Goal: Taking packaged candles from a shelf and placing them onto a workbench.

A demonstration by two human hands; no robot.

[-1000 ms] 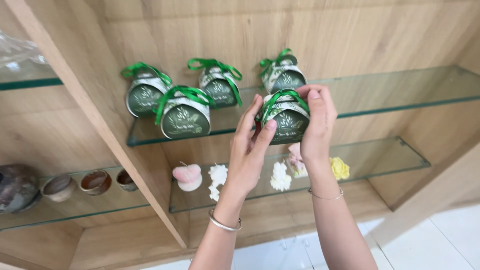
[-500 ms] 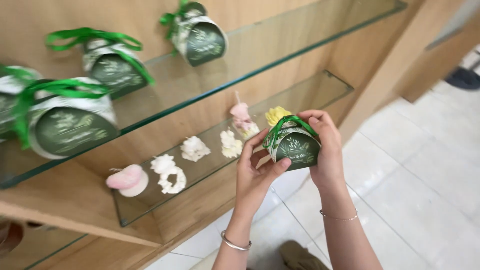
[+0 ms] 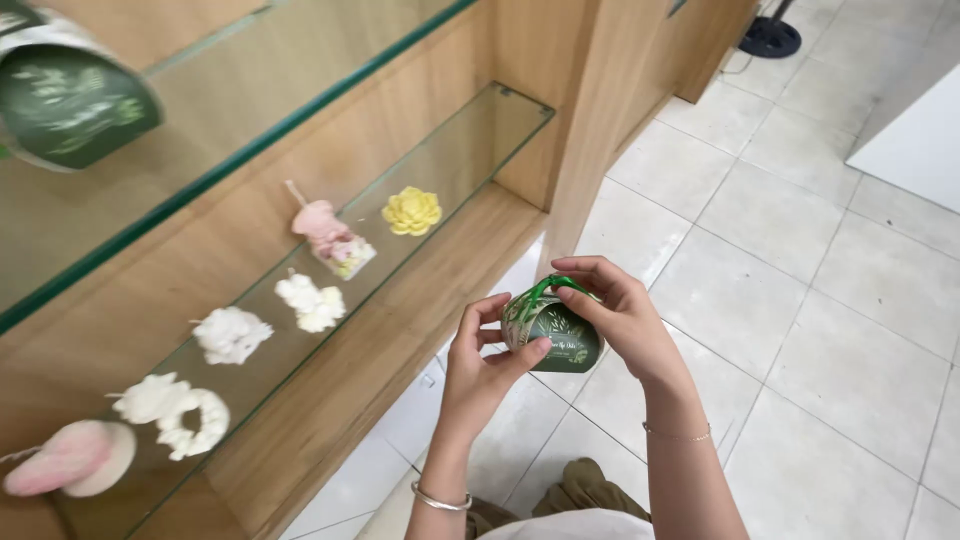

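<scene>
Both hands, left hand (image 3: 480, 370) and right hand (image 3: 620, 315), clasp one green ribboned tin (image 3: 550, 330) above the tiled floor (image 3: 820, 300). At ten o'clock, the lower glass shelf (image 3: 470, 140) carries six flower-shaped candles; one more tin (image 3: 70, 100) sits above.

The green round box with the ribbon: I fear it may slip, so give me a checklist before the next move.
1. Both hands on the green round box: ok; left hand and right hand grip it.
2. Green ribbon on top: ok.
3. Lid shut: cannot tell.
4. Box away from glass shelf: ok.
5. Yellow flower piece upright on shelf: ok.
</scene>
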